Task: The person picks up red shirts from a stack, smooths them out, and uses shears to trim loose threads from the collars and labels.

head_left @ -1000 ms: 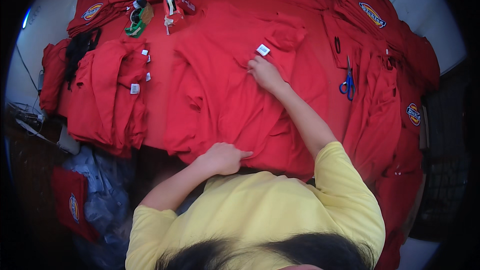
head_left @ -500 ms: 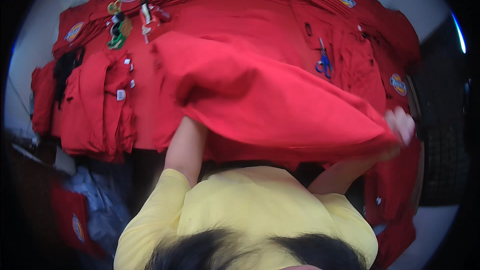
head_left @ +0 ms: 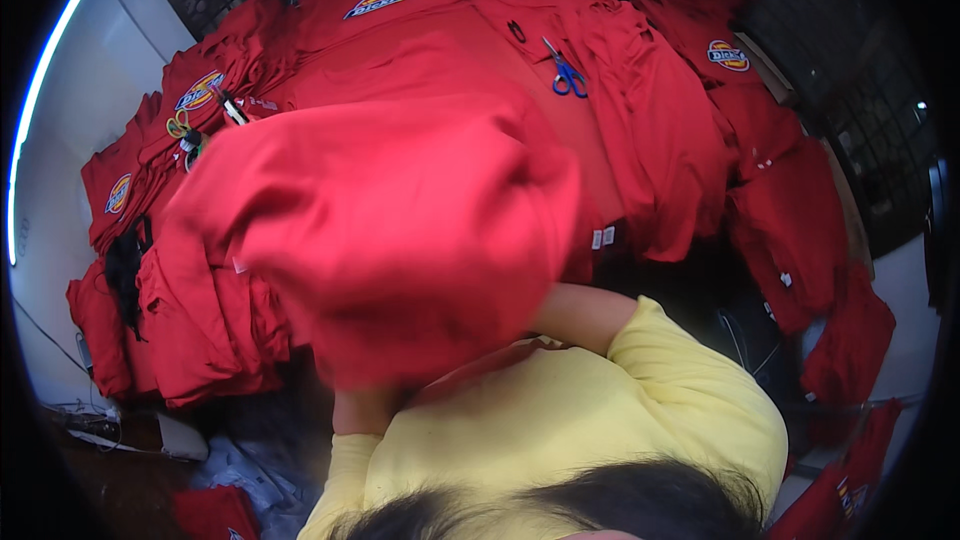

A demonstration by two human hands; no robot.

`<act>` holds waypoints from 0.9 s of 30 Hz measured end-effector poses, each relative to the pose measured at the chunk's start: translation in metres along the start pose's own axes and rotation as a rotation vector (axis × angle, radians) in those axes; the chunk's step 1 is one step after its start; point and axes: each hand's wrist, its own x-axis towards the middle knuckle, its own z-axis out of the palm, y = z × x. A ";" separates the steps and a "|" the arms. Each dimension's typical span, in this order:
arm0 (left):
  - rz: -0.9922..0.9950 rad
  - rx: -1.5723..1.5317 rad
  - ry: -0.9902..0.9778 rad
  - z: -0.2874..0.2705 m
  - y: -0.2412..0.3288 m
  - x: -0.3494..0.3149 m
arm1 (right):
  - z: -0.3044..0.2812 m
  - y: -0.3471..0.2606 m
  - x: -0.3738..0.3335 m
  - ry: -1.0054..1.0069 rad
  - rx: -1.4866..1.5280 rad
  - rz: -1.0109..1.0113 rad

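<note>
A large red garment (head_left: 390,210) is raised in front of my chest, bunched, folded over and blurred by motion. My left forearm (head_left: 362,410) goes up behind its lower edge, and my right forearm (head_left: 585,315) passes in behind its right side. The cloth hides both my hands, so their fingers and grip do not show. Beyond the garment, red fabric (head_left: 500,60) covers the table. Blue-handled scissors (head_left: 568,78) rest on it to the right, near a small black tool (head_left: 516,31).
Stacked red garments with oval patches (head_left: 385,2) line the far side. More red garments (head_left: 205,330) hang over the left edge, beside a black cloth (head_left: 125,270). Yellow-handled snips (head_left: 178,124) lie at left, partly covered. Red clothing (head_left: 790,230) hangs at right. Clear plastic (head_left: 250,475) lies low left.
The garment has swung left and bunched up. My right hand, visible at its right end before, is now behind the cloth. The view has turned to the right.
</note>
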 end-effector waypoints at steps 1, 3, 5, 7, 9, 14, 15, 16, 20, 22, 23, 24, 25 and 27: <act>0.004 0.031 0.007 -0.011 0.009 -0.024 | 0.001 0.003 -0.001 -0.268 0.138 0.124; -0.002 0.069 0.020 -0.034 0.014 -0.062 | 0.002 0.020 -0.009 -0.621 0.312 0.474; -0.020 0.098 0.036 -0.055 0.012 -0.094 | -0.015 0.017 -0.008 -0.675 0.391 0.596; -0.038 0.121 0.016 -0.064 0.009 -0.111 | -0.048 0.012 -0.006 -0.650 0.391 0.648; -0.004 0.135 0.051 -0.072 0.016 -0.136 | -0.072 -0.001 -0.001 -0.619 0.386 0.641; 0.268 0.038 0.108 -0.058 0.038 -0.166 | -0.088 -0.069 -0.012 0.158 0.038 0.236; 0.261 0.058 0.044 -0.040 0.037 -0.159 | -0.085 -0.078 -0.025 0.241 -0.066 0.121; 0.228 0.099 -0.044 -0.022 0.023 -0.150 | -0.076 -0.077 -0.048 0.178 -0.140 0.059; -0.275 0.349 -0.545 0.007 -0.099 -0.163 | -0.057 -0.056 -0.202 -1.583 -0.014 0.741; -0.476 0.143 -0.642 0.009 -0.125 -0.194 | -0.088 -0.071 -0.221 -1.723 -0.015 0.941; -0.513 0.073 -0.642 0.002 -0.121 -0.194 | -0.093 -0.072 -0.206 -1.643 -0.024 0.944; -0.463 0.198 -0.636 -0.012 -0.112 -0.170 | -0.090 -0.060 -0.183 -1.531 -0.006 0.909; -0.295 0.792 -0.697 -0.023 -0.078 -0.148 | -0.095 -0.045 -0.176 -1.359 0.100 0.709; 0.077 0.406 -0.345 -0.013 -0.011 -0.140 | -0.127 -0.046 -0.099 -0.992 0.285 0.834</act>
